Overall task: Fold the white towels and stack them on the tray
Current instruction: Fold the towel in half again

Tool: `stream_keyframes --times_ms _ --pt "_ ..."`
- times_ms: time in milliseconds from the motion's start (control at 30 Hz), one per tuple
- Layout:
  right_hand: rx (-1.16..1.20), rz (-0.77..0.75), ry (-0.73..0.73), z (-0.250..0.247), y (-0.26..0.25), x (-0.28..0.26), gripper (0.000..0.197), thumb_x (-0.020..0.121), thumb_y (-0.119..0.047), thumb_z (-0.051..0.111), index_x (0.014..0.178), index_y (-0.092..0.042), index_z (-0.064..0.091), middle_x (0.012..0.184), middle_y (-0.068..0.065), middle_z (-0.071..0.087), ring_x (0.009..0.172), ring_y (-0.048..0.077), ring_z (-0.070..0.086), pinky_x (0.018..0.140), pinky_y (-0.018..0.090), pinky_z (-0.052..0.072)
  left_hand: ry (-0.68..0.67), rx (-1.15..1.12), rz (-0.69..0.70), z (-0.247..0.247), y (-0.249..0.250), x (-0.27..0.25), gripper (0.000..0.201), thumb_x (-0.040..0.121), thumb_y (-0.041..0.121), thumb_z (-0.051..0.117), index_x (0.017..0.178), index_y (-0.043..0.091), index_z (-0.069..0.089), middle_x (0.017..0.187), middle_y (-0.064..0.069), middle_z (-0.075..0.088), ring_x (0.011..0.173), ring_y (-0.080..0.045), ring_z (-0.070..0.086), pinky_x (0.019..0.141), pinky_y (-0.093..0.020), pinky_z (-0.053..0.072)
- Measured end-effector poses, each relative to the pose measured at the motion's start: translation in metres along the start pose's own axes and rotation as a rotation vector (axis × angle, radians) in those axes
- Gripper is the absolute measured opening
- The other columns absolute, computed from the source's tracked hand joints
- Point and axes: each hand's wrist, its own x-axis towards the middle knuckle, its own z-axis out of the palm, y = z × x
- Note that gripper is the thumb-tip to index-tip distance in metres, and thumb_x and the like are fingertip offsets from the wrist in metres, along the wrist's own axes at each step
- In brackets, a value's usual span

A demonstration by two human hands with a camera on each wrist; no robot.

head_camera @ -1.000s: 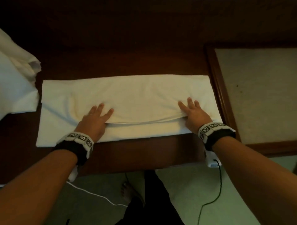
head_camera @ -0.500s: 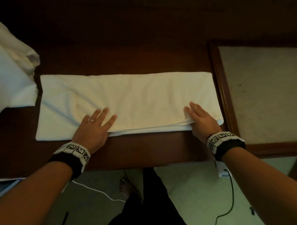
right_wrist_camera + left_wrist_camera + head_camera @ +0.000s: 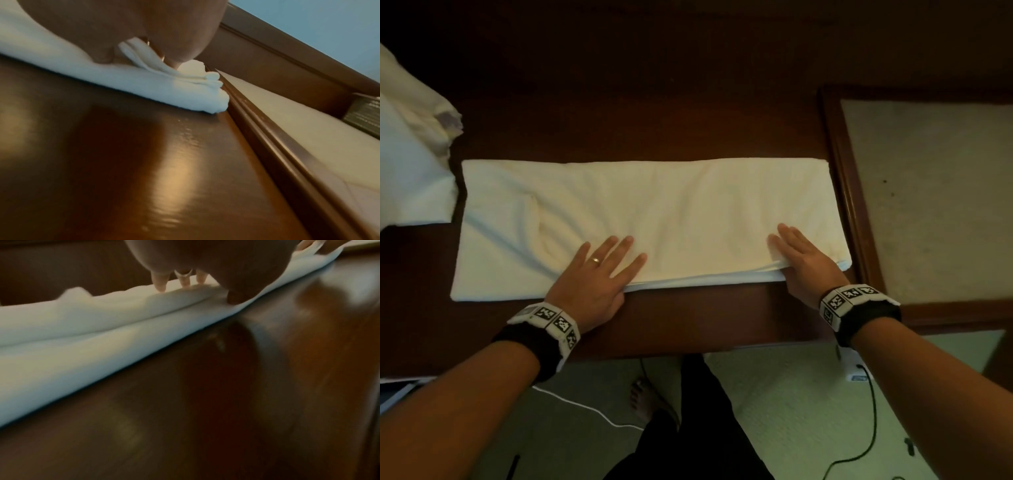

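Note:
A long white towel (image 3: 671, 212) lies folded lengthwise on the dark wooden table (image 3: 654, 102). My left hand (image 3: 599, 270) lies on its near edge left of the middle, with fingers spread flat on the top layer and the thumb tucked under that layer's edge. My right hand (image 3: 801, 260) holds the near right corner the same way. In the right wrist view the stacked towel layers (image 3: 156, 81) rise between thumb and fingers. The left wrist view shows fingers (image 3: 160, 282) resting on the top fold. The wooden tray (image 3: 835, 192) with a grey lining stands just right of the towel.
A heap of loose white towels (image 3: 410, 164) lies at the table's far left. The tray's raised rim (image 3: 267, 129) touches the towel's right end. Below the table's near edge are the floor, cables and a person's leg.
Both hands have drawn the towel's top layer toward me. Its edge now lies along the near edge of the lower layer, and the hands sit closer to the table's front.

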Motion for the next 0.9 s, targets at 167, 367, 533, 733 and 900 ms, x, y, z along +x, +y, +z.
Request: stream_keyframes --times_ms 167,367,533,733,900 --pt "0.070 0.113 0.014 -0.008 -0.007 0.006 0.071 0.090 0.012 0.044 0.153 -0.019 0.034 0.164 0.003 0.013 0.152 0.021 0.009 0.121 0.030 0.010 -0.003 -0.090 -0.100 0.002 0.027 0.031 0.055 0.094 0.029 0.047 0.149 0.021 0.043 0.157 -0.016 0.040 0.137 -0.042 0.046 0.098 -0.067 0.043" --pt "-0.148 -0.165 -0.002 0.004 0.015 -0.017 0.087 0.077 0.019 0.054 0.152 -0.019 0.034 0.163 0.006 0.019 0.150 0.027 0.013 0.114 0.044 0.032 -0.022 -0.032 0.012 0.016 0.019 0.011 0.055 0.105 0.047 0.010 0.155 0.031 0.027 0.165 -0.010 0.022 0.153 -0.028 -0.005 0.104 -0.069 0.031" --pt "-0.187 -0.158 0.099 -0.005 0.023 -0.013 0.082 0.065 0.022 0.060 0.140 -0.010 0.053 0.152 0.015 0.042 0.140 0.037 0.039 0.099 0.051 0.050 -0.054 -0.018 -0.010 0.022 0.015 0.015 0.055 0.103 0.046 0.016 0.156 0.033 0.025 0.166 -0.009 0.020 0.151 -0.022 -0.014 0.106 -0.069 0.027" --pt "-0.234 0.035 0.099 -0.008 0.043 -0.043 0.061 0.068 0.019 0.065 0.125 -0.001 0.063 0.135 0.020 0.058 0.128 0.040 0.054 0.088 0.057 0.055 -0.029 -0.031 -0.012 0.025 0.017 0.015 0.059 0.097 0.040 0.027 0.155 0.032 0.030 0.166 -0.009 0.019 0.151 -0.021 -0.018 0.105 -0.070 0.028" --pt "-0.367 0.113 0.072 -0.004 0.003 -0.034 0.045 0.073 0.001 0.065 0.118 -0.001 0.062 0.137 0.021 0.053 0.127 0.042 0.049 0.105 0.061 0.039 -0.051 -0.081 -0.048 0.008 0.011 0.014 0.063 0.095 0.047 0.034 0.152 0.021 0.036 0.162 -0.014 0.028 0.151 -0.031 0.027 0.101 -0.063 0.041"
